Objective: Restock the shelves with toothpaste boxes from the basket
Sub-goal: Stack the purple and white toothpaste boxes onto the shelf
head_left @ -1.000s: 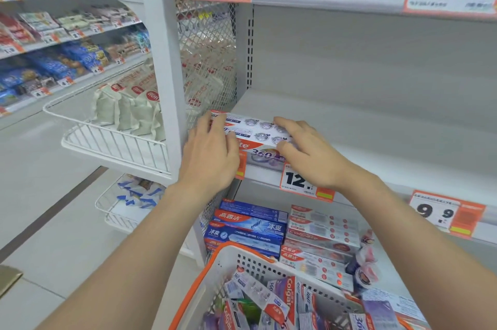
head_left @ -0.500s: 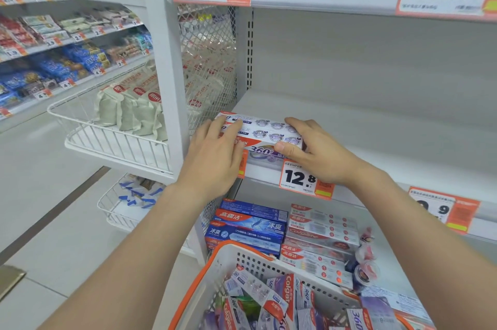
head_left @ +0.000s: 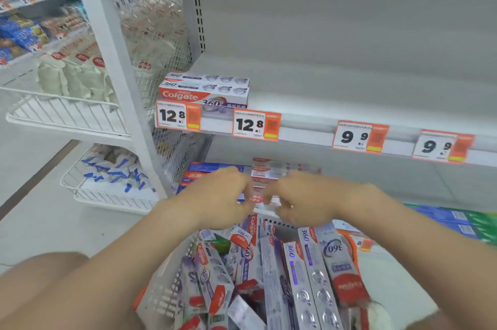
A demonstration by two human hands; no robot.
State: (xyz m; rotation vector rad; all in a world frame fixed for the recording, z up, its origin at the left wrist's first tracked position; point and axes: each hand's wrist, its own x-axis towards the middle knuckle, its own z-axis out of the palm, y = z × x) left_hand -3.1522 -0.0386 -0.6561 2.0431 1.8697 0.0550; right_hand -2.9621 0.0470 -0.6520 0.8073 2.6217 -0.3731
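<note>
You'd barely got going, I'd say: only two shelved boxes [head_left: 204,89] sat together at the far-left end of the shelf [head_left: 349,106], just behind a 12.8 tag [head_left: 172,116], with loads of shelf left to fill on the right. The basket [head_left: 161,300] near you was packed with loose boxes [head_left: 309,276]. Your left hand [head_left: 220,198] and right hand [head_left: 298,198] hovered close together over its far rim, fingers curled in. Both were too blurred to tell if either held anything. They also hid most of the lower stock [head_left: 269,171].
</note>
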